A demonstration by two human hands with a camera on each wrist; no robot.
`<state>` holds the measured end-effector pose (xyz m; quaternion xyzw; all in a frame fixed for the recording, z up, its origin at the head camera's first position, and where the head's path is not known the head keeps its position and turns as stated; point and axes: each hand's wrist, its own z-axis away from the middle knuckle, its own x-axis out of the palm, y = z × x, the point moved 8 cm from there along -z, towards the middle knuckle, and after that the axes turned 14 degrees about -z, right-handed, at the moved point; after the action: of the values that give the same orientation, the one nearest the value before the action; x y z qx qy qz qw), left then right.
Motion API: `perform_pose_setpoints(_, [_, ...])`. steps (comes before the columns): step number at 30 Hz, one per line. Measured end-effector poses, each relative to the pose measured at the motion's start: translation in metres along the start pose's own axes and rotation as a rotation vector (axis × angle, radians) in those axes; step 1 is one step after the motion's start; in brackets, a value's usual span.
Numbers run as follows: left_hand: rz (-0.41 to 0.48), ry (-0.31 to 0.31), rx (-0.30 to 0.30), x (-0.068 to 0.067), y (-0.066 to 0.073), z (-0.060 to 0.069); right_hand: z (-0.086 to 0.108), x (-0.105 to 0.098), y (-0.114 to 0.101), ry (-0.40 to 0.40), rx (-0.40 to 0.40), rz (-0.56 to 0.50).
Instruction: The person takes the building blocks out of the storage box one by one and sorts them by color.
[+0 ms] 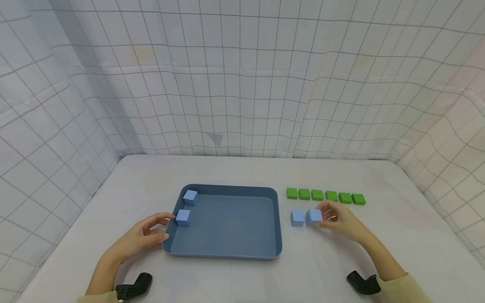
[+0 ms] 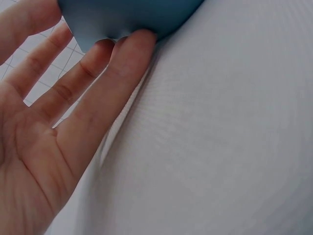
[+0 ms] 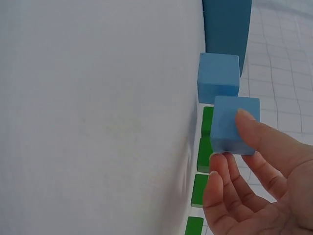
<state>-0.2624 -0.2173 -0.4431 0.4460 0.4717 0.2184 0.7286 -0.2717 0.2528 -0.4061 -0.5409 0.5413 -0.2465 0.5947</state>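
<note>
Between thumb and fingers, my right hand (image 1: 342, 221) pinches a light blue cube (image 1: 314, 216); the right wrist view shows the thumb across one face of this cube (image 3: 230, 125). Just left of it a second blue cube (image 1: 297, 218) sits on the table. My left hand (image 1: 138, 235) rests at the left side of a blue-grey tray (image 1: 235, 227), its fingertips touching the outer wall (image 2: 127, 19). Inside the tray, along its left wall, are two more blue cubes, one far (image 1: 190, 197) and one nearer (image 1: 183, 217).
A row of several green blocks (image 1: 317, 195) lies on the white table (image 1: 242, 280), beyond the blue cubes and right of the tray. White gridded cloth (image 1: 242, 92) hangs behind and on both sides. A black wrist device (image 1: 134, 287) is on each forearm.
</note>
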Motion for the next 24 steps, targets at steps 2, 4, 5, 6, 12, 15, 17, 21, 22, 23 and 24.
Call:
perform_pose_setpoints(2, [-0.004,0.003,0.002,0.0,0.0,0.0,0.0,0.001,0.002,0.001,0.018,0.007])
perform_pose_setpoints(4, [-0.008,0.007,0.002,0.0,0.0,0.0,0.0,0.001,0.005,0.002,0.037,0.011])
perform_pose_setpoints(5, [-0.009,0.009,0.001,0.0,0.0,0.0,0.0,0.002,0.006,0.004,0.044,0.012])
perform_pose_setpoints(6, [-0.011,0.011,0.001,0.0,0.0,0.0,0.0,0.002,0.007,0.005,0.051,0.012])
perform_pose_setpoints(12, [-0.013,0.012,-0.007,-0.001,-0.001,0.0,0.0,0.003,0.012,0.002,0.083,0.013])
perform_pose_setpoints(15, [-0.013,0.01,-0.006,-0.001,-0.001,0.0,0.0,0.003,0.012,0.002,0.093,0.011])
perform_pose_setpoints(17, [-0.014,0.01,-0.004,-0.001,-0.001,0.0,0.0,0.003,0.013,0.002,0.1,0.01])
perform_pose_setpoints(21, [-0.015,0.013,-0.004,-0.001,-0.001,0.0,0.0,0.003,0.015,0.003,0.105,0.008])
perform_pose_setpoints(22, [-0.015,0.013,-0.005,-0.001,-0.001,0.0,0.0,0.003,0.016,0.003,0.106,0.009])
perform_pose_setpoints(23, [-0.015,0.013,-0.006,-0.001,-0.001,0.0,0.0,0.003,0.016,0.003,0.106,0.01])
perform_pose_setpoints(24, [-0.014,0.014,-0.007,-0.001,-0.001,0.0,-0.001,0.003,0.017,0.003,0.105,0.013])
